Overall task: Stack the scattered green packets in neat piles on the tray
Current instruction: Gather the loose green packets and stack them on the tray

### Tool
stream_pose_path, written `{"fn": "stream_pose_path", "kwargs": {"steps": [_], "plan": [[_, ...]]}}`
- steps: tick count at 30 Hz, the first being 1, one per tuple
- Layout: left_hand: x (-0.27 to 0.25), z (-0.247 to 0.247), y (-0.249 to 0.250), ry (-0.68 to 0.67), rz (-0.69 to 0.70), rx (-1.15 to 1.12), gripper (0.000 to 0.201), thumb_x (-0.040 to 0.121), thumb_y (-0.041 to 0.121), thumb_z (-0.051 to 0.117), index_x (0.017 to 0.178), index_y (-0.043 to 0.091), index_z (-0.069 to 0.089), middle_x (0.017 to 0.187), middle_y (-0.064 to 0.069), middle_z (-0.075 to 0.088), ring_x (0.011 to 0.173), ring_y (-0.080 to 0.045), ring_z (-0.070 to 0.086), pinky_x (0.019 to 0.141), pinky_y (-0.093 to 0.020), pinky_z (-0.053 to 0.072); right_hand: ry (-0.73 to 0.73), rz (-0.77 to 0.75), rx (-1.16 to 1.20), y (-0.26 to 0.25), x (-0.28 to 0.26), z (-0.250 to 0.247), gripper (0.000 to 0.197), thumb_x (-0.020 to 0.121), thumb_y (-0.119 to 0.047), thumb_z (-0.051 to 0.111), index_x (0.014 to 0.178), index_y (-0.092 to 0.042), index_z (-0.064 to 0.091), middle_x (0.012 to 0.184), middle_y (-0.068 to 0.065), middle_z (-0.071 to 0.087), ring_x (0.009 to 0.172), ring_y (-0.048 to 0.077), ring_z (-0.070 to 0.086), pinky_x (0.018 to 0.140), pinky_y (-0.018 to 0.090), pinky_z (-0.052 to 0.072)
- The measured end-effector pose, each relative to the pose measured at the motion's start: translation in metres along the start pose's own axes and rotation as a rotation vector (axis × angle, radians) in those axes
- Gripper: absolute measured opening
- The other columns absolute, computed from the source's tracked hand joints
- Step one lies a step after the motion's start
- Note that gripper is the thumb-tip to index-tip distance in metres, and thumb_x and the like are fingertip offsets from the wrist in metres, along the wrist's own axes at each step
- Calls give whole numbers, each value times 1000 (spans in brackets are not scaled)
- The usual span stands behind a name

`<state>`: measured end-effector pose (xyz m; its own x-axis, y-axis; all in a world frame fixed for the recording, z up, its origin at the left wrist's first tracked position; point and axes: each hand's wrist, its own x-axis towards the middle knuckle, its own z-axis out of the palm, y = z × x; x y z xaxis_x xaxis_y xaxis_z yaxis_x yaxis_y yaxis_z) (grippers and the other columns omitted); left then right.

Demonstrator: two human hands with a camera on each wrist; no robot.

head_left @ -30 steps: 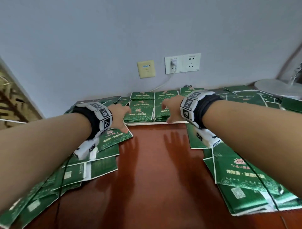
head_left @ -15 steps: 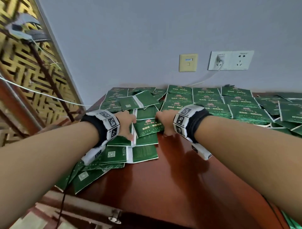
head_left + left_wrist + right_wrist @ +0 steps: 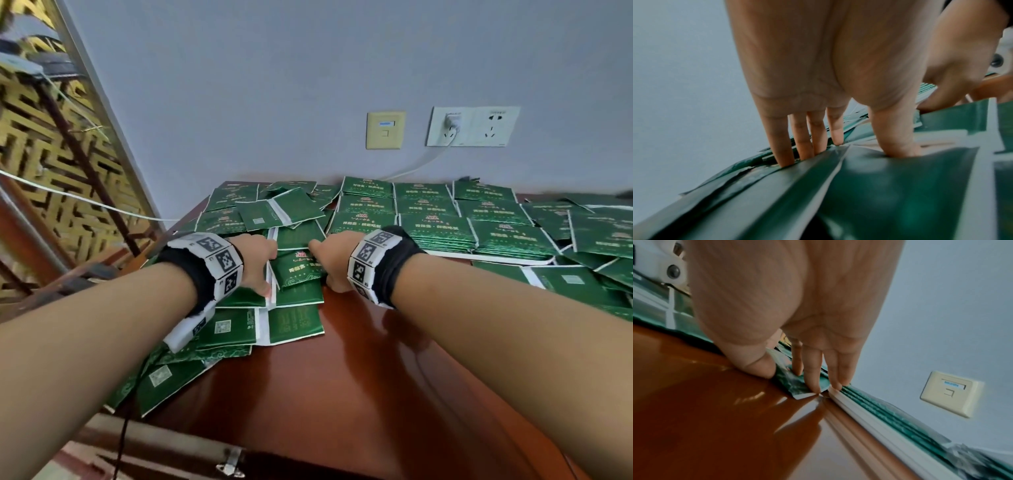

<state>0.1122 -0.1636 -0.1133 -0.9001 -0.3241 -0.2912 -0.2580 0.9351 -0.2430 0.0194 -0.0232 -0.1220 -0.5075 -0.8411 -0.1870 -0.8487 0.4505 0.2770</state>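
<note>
I count nine neat piles of green packets (image 3: 435, 226) on the white tray (image 3: 851, 404), three rows of three, lying ahead and to the right of my right hand (image 3: 334, 258); its rim shows only as a thin white strip under their near edge. The loose packets (image 3: 294, 322) I cannot count exactly: well over a dozen lie overlapped around and under my left hand (image 3: 255, 263), some printed face up, some showing the white seam, and more are heaped beyond the tray on the far right. Between my two hands sits one packet face up (image 3: 299, 270). My left hand has its fingers (image 3: 786, 146) straight, pushing down into the loose packets, the thumb pressed on a dark green packet. My right hand is also flat-fingered, fingertips (image 3: 815, 381) and thumb pressing the corner of a packet against the brown table (image 3: 359, 383), just beside the tray's corner. Neither hand curls round anything. Each wrist carries one black band with white marker tiles. On the wall ahead of the hands I see one cream data socket (image 3: 385, 130) and one white double outlet (image 3: 474, 126) with a single plug in it, its cable dropping behind the piles. A gold lattice screen (image 3: 44, 154) stands beyond my left arm.
</note>
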Motion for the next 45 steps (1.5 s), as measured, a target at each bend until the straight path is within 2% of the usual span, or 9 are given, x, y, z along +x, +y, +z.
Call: {"fn": "stream_pose_path", "kwargs": {"steps": [3, 7, 11, 15, 23, 28, 37, 41, 45], "plan": [[-3, -1, 3, 9, -5, -2, 78, 75, 46, 76, 138, 14, 41, 130, -7, 52, 116, -25, 52, 96, -36, 45, 14, -6, -53, -3, 1, 2, 59, 83, -25, 62, 133, -11, 35, 74, 4, 44, 72, 28, 54, 59, 32, 47], [-7, 0, 4, 17, -4, -6, 76, 78, 43, 74, 139, 13, 40, 130, -9, 51, 117, -26, 51, 96, -35, 45, 46, -25, -96, -5, 2, 5, 54, 90, -23, 52, 139, -10, 33, 103, 8, 59, 93, 30, 61, 63, 33, 45], [-8, 0, 4, 22, -3, -22, 77, 78, 43, 75, 139, 12, 40, 130, -9, 52, 117, -27, 52, 96, -35, 45, 59, -10, -76, -7, 1, 5, 40, 90, -20, 52, 128, -11, 43, 87, 6, 56, 80, 27, 57, 60, 33, 43], [-8, 1, 4, 35, -7, -32, 80, 75, 43, 77, 136, 8, 41, 130, -11, 54, 117, -27, 53, 99, -40, 45, 47, 15, -53, -4, -8, -1, 33, 91, -12, 49, 124, -12, 48, 103, 9, 61, 91, 29, 62, 63, 33, 44], [-11, -1, 7, 35, 6, -57, 94, 77, 36, 77, 148, 7, 23, 138, -14, 49, 122, -28, 51, 101, -39, 44, 139, 144, 72, 18, -29, -29, 15, 75, -21, 53, 81, -15, 65, 74, 3, 63, 66, 21, 61, 64, 30, 56], [-11, 0, 7, 34, 29, -51, 94, 78, 34, 77, 150, 14, 20, 133, -14, 51, 117, -29, 54, 97, -38, 46, 204, 228, 220, 48, -50, -46, 23, 73, -27, 52, 78, -10, 67, 67, 4, 61, 60, 22, 57, 59, 26, 50], [-1, -21, 31, 164, 208, -60, 50, 88, 1, 50, 136, 15, 46, 124, -14, 49, 117, -31, 50, 96, -36, 44, 153, 296, 382, 74, -63, -62, 14, 83, -12, 50, 70, -8, 53, 64, 4, 50, 61, 20, 49, 50, 21, 30], [17, -13, 50, 86, 215, -20, 68, 82, 15, 67, 143, 7, 37, 135, -12, 45, 119, -27, 47, 100, -39, 45, 94, 286, 368, 75, -64, -54, 13, 82, -17, 54, 73, -8, 51, 62, 3, 47, 55, 17, 43, 49, 21, 28], [29, -13, 53, 67, 246, 112, 86, 74, 45, 76, 143, 11, 38, 136, -11, 40, 119, -27, 40, 102, -42, 40, 173, 214, 296, 80, -61, -42, 22, 74, -29, 57, 87, -14, 67, 73, -1, 64, 65, 19, 60, 59, 23, 48]]}}
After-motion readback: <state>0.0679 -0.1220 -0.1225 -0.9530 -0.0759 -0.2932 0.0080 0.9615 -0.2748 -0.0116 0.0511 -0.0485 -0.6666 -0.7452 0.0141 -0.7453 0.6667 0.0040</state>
